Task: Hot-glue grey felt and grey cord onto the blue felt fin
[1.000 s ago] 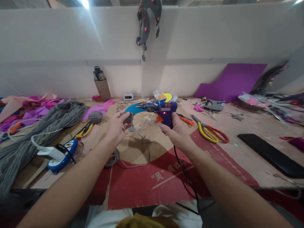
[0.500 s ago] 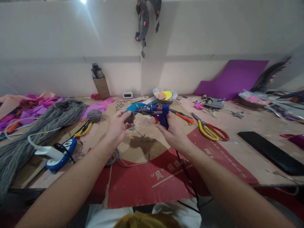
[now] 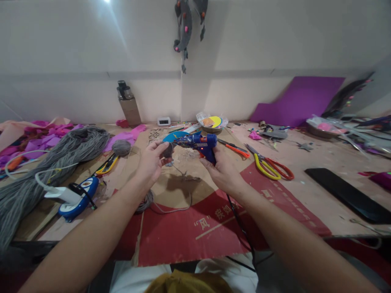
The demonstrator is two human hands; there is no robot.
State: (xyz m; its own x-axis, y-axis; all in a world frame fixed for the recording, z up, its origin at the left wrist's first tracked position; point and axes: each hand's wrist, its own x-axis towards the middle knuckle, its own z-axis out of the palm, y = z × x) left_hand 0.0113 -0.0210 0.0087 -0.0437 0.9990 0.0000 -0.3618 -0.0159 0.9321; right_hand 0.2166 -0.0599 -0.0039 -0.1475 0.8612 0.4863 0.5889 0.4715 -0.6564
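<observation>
Between the thumb and fingers of my left hand (image 3: 153,159) is a small dark grey piece (image 3: 168,151), perhaps felt; its exact shape is partly hidden. My right hand (image 3: 220,167) is wrapped round the handle of a blue hot glue gun (image 3: 200,143) with a small red light lit. The gun points left, and its nozzle is at or very close to the grey piece. A grey yarn strand (image 3: 175,211) trails below my hands, from a small yarn coil (image 3: 145,202) beside my left wrist. The gun's black cord (image 3: 241,224) drops over the table's front edge.
Red-and-brown cardboard (image 3: 171,240) covers the middle of the table. To the right lie scissors (image 3: 269,163), an orange cutter (image 3: 236,149) and a black phone-like slab (image 3: 348,194). On the left are a grey yarn hank (image 3: 70,154), a blue power strip (image 3: 80,199) and coloured scraps (image 3: 39,142).
The glue gun's nozzle has come slightly closer to the grey piece, with a very small shift left. Both hands otherwise keep the same hold.
</observation>
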